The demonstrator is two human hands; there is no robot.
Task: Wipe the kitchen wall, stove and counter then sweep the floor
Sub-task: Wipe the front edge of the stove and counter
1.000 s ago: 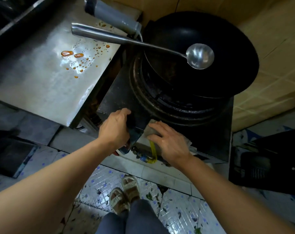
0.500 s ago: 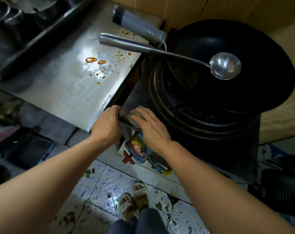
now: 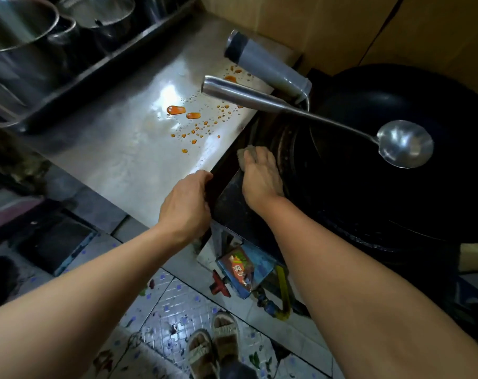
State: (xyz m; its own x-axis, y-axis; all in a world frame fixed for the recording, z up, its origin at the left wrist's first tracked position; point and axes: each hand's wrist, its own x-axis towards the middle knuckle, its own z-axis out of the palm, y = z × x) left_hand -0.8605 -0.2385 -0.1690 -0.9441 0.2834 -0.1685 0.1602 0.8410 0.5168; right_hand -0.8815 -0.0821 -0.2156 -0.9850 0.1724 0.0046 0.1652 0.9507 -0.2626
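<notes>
The right hand (image 3: 261, 179) is pressing a cloth (image 3: 247, 152) flat against the dark top of the stove (image 3: 232, 212), fingers stretched out over it, close beside the burner ring under the wok (image 3: 413, 170). The left hand (image 3: 187, 206) is bracing at the corner where the steel counter (image 3: 117, 160) meets the stove; its fingers seem to be curling over that edge, though the fingertips are hidden, so how firmly it is gripping is hard to judge.

The ladle (image 3: 404, 143) is lying across the wok rim with its handle reaching over the counter. A wider stroke toward the back could be knocking that handle and tipping the ladle off. The orange drops (image 3: 194, 124) on the counter are not yet wiped, and a cloth already greasy from the stove could be smearing them rather than lifting them.

Compared with half a second ago, the right hand and cloth are sitting farther up the stove's left edge, away from the front corner.
</notes>
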